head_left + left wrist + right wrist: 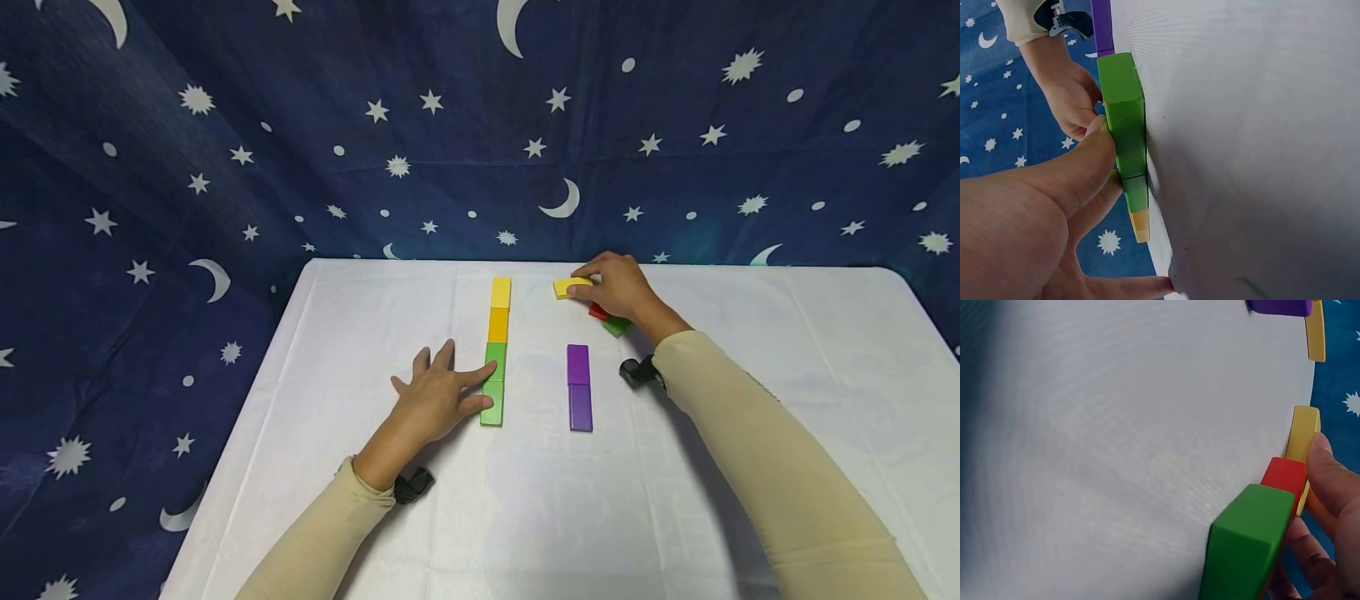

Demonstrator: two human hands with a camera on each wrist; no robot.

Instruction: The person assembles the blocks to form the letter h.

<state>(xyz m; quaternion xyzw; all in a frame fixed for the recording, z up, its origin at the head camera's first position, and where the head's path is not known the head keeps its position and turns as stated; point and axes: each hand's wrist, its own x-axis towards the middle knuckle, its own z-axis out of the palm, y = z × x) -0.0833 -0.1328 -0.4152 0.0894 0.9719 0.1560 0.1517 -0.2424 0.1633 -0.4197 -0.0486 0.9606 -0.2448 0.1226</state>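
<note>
A straight row of blocks runs up the table's middle: two light green blocks (495, 362) nearest, then an orange-yellow block (498, 325) and a yellow one (501, 292) at the far end. My left hand (431, 400) is spread beside this row, its thumb and index fingertip resting on the green blocks (1127, 134). Farther back, my right hand (621, 287) pinches another yellow block (564, 289) between thumb and fingers. Under that hand lie a red block (597, 312) and a darker green block (617, 326), both partly covered by it in the head view.
Two purple blocks (578, 364) stand end to end, right of the row. A white cloth covers the table (300, 367). Behind and to the left hangs a dark blue curtain (450, 192) with stars and moons.
</note>
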